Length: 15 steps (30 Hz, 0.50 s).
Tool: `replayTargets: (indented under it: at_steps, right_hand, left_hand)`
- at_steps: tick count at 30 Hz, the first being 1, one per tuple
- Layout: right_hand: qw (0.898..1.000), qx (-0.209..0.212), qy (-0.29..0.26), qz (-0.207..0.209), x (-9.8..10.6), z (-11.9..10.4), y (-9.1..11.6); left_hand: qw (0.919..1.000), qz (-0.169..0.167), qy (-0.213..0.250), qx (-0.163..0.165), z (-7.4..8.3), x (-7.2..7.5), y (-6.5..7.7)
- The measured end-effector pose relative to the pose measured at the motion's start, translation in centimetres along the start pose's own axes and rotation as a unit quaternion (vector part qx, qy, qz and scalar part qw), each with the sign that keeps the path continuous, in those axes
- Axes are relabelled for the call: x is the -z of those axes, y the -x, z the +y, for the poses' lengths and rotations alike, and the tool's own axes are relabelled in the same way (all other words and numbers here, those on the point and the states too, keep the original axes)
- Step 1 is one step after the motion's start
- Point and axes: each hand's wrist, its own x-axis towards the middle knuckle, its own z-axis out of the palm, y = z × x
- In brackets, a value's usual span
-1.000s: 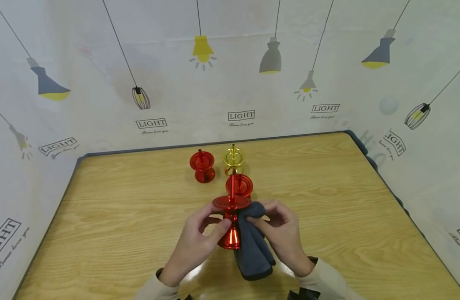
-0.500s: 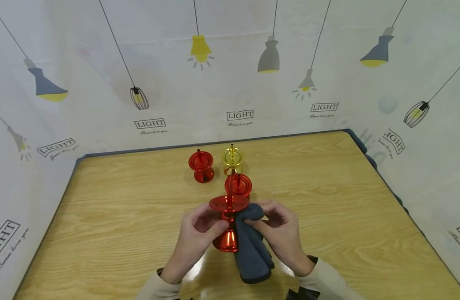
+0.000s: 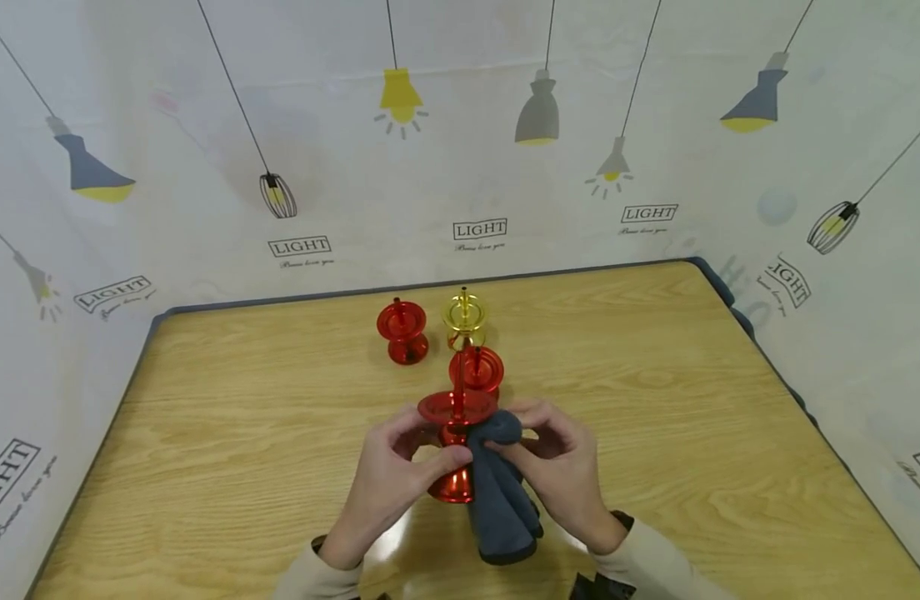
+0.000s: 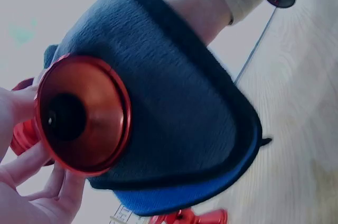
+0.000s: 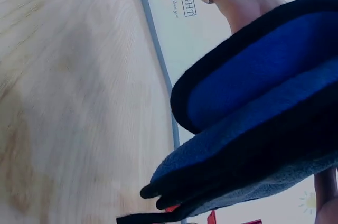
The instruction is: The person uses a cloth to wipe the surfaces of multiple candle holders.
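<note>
Near the front of the table, my left hand (image 3: 396, 475) grips a shiny red candle holder (image 3: 452, 487) by its stem, thumb across the near side. The holder has a wide dish and a tall thin tube on top. My right hand (image 3: 568, 467) pinches a grey-blue cloth (image 3: 501, 525) against the holder's right side, under the dish; the lower part of the cloth hangs down. In the left wrist view the holder's hollow base (image 4: 105, 123) faces the camera, with the cloth (image 4: 179, 102) behind it. Folds of cloth (image 5: 248, 134) hide most of the right fingers in the right wrist view.
Beyond the hands stand a red candle holder (image 3: 402, 323), a gold one (image 3: 465, 315) and another red one (image 3: 478, 369), partly behind the held holder. A wood-grain table (image 3: 242, 442) lies below, with a lamp-printed curtain (image 3: 355, 183) around it.
The held candle holder and the cloth have shifted slightly left. My left thumb has slid rightward across the stem to the edge of the cloth. The standing holders stay in place.
</note>
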Motion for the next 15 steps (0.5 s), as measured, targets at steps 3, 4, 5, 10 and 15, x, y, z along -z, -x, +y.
replayTargets:
  at_steps: [3, 4, 5, 10, 15]
  right_hand:
    - [1.0, -0.001, -0.016, -0.009, 0.1, 0.1, 0.1]
    - [1.0, -0.006, -0.02, -0.009, 0.1, 0.1, 0.1]
    - [1.0, -0.01, -0.022, -0.009, 0.2, 0.1, 0.0]
    - [0.999, -0.027, -0.018, 0.002, 0.4, 0.2, -0.1]
    - [0.999, -0.028, 0.019, 0.02, 0.2, 0.4, 0.1]
  left_hand:
    - [0.9989, -0.015, 0.042, 0.014, -0.3, 0.4, 0.1]
    - [0.9979, -0.02, 0.06, 0.013, -0.4, 0.5, 0.2]
    - [0.9967, -0.026, 0.077, 0.01, -0.5, 0.6, 0.3]
    - [0.9975, -0.024, 0.065, -0.012, -0.5, 0.2, 0.7]
    - [0.9986, 0.018, -0.049, -0.003, -0.3, -0.9, 0.7]
